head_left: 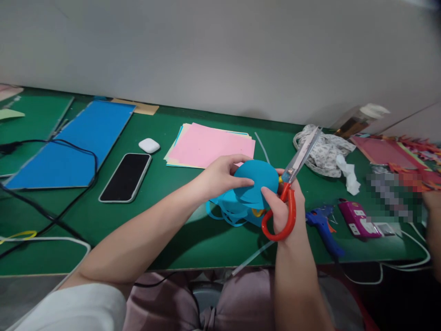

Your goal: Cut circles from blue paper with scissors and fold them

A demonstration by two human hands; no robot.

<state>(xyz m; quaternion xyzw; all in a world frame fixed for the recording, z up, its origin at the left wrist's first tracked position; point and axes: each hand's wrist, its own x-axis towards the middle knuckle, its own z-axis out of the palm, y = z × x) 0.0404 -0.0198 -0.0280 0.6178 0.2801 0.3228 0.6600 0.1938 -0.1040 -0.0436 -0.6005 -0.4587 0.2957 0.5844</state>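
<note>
Between my two hands are blue paper circles [257, 177], several sheets by their layered lower edge. My left hand [225, 177] pinches them at the left side, thumb on top. At the right side my right hand [284, 202] grips the same circles with its thumb on the front. Red-handled scissors [289, 202] hang on that hand around the thumb, blades pointing up and away to the right. Curled blue paper strips [229, 209] lie on the table beneath the circles. Something yellow, partly hidden, shows under the right hand.
A pink-topped paper stack [213, 145] lies behind my hands. To the left are a phone [126, 178], a white case [149, 145], a blue board [76, 147] and black cables. On the right are a blue glue gun [325, 227], a purple power strip [358, 218], a patterned cloth [324, 149] and a bottle [360, 119]. Part of another person's arm shows at the right edge.
</note>
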